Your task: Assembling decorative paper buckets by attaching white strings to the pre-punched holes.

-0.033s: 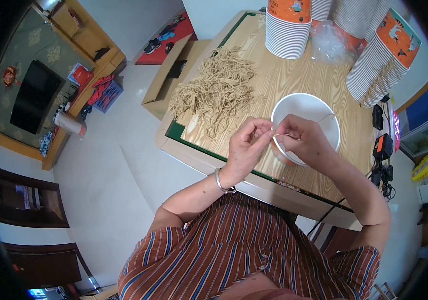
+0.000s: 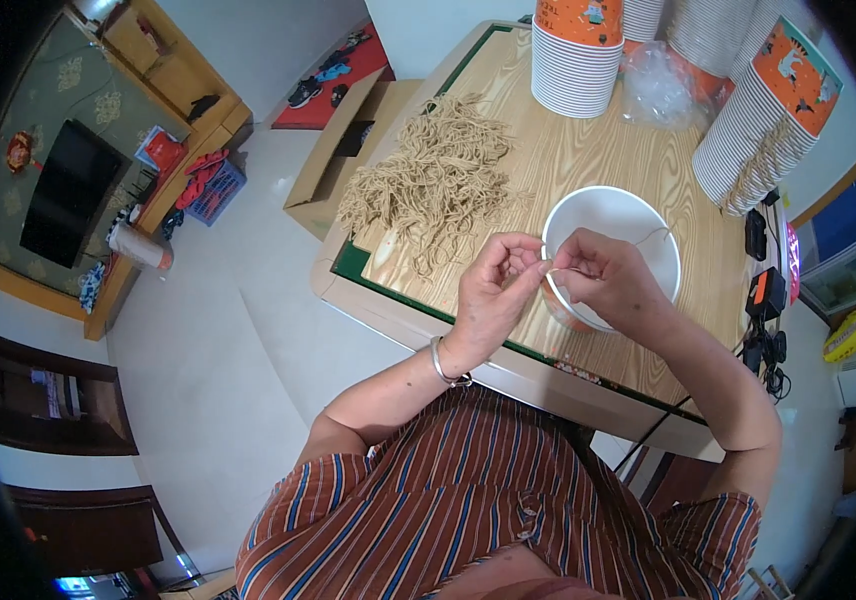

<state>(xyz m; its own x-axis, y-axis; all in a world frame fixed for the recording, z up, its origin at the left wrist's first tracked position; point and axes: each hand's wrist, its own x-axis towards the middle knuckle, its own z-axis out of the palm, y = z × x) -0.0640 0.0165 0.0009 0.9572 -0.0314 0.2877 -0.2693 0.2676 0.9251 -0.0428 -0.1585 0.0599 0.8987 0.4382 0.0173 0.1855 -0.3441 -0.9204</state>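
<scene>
My left hand (image 2: 488,298) and my right hand (image 2: 613,278) meet over the near left rim of a white paper bucket (image 2: 613,208). Thumb and forefinger are pinched together on each hand, their tips almost touching. Between them is a thin tan string (image 2: 575,271), of which only a short piece shows. Another thin strand stands out at the bucket's right rim; whether it is the same string I cannot tell. The bucket stands upright on the table, its near side partly hidden by my right hand. To the left lies a loose heap of tan strings (image 2: 438,180).
Nested paper buckets (image 2: 576,75) stand at the back of the wood-grain table (image 2: 548,160). A leaning stack (image 2: 753,150) at right has strings draped over it. Clear plastic bags (image 2: 663,90) sit between. Black adapters and cables (image 2: 768,295) line the right edge; a cardboard box (image 2: 333,165) stands beyond the left edge.
</scene>
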